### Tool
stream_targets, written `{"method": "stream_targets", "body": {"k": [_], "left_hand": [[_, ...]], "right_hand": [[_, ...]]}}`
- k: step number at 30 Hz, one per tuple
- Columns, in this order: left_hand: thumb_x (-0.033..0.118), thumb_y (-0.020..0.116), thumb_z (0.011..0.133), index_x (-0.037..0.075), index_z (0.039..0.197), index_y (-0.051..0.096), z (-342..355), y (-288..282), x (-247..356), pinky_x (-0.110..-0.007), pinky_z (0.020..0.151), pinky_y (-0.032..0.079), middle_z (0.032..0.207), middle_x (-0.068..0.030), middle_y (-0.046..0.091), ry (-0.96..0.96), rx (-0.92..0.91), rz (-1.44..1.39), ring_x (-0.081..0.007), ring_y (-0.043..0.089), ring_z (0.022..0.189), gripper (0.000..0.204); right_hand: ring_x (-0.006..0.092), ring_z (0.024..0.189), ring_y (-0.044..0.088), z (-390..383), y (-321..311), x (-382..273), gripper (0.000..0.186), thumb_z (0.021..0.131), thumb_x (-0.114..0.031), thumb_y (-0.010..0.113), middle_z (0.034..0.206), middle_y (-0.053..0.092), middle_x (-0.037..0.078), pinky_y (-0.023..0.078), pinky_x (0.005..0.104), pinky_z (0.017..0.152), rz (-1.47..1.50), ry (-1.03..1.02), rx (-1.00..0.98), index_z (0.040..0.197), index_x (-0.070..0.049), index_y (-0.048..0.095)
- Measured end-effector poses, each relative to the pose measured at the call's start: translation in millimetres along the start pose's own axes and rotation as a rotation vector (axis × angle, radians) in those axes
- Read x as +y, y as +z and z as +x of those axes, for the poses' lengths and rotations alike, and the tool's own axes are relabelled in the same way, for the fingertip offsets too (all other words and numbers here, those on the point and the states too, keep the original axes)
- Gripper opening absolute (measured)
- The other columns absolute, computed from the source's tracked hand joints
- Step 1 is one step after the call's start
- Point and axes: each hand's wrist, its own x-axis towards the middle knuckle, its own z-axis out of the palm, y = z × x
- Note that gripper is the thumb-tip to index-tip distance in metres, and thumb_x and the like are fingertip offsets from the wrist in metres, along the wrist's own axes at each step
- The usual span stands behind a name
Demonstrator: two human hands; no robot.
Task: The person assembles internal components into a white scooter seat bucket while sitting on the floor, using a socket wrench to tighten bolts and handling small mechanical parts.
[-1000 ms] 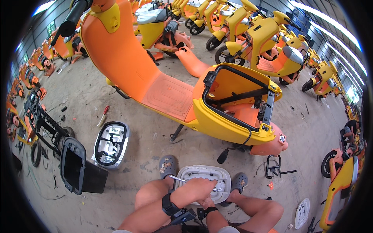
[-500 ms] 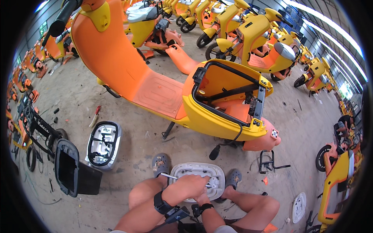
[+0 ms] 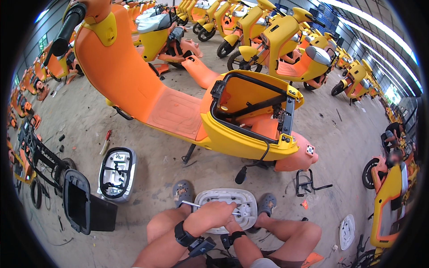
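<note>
My left hand (image 3: 215, 214) wraps a slim, shiny metal rod (image 3: 190, 203) above the white, round-cornered shell (image 3: 253, 205) between my clogs (image 3: 182, 192), my right hand (image 3: 232, 226) close below, its grip too hidden to judge, gritty floor (image 3: 152, 174) stretching from shell rim to scooter (image 3: 176, 109).

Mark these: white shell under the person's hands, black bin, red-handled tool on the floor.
White shell (image 3: 245, 207): head view, right part of its upturned face.
Black bin (image 3: 103, 213): head view, outer side wall.
Red-handled tool (image 3: 107, 138): head view, lower part of the handle.
</note>
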Motion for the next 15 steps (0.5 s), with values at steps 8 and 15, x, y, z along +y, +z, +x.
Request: {"method": "stream_targets", "body": {"k": [8,15], "left_hand": [[0.026,0.061,0.087,0.005,0.115,0.056,-5.4,-3.9,-1.4,-0.048,0.076,0.051,0.095,-0.0217,0.067,0.004,0.002,-0.038,-0.0398,0.064,0.091,0.035],[0.028,0.062,0.088,0.005,0.113,0.056,-6.8,-7.8,0.8,-0.048,0.076,0.051,0.092,-0.022,0.067,0.028,0.031,-0.009,-0.0401,0.064,0.089,0.035]], "right_hand": [[0.0188,0.088,0.061,-12.3,11.8,-19.2,0.019,0.092,-0.02,0.057,0.096,0.062,0.006,0.051,0.031,0.078,-0.346,-0.262,-0.129,0.102,-0.004,0.06],[0.0167,0.068,0.056,10.1,8.6,-15.1,0.014,0.093,-0.021,0.056,0.082,0.06,0.004,0.044,0.0292,0.054,0.251,0.077,0.046,0.088,-0.009,0.059]]}}
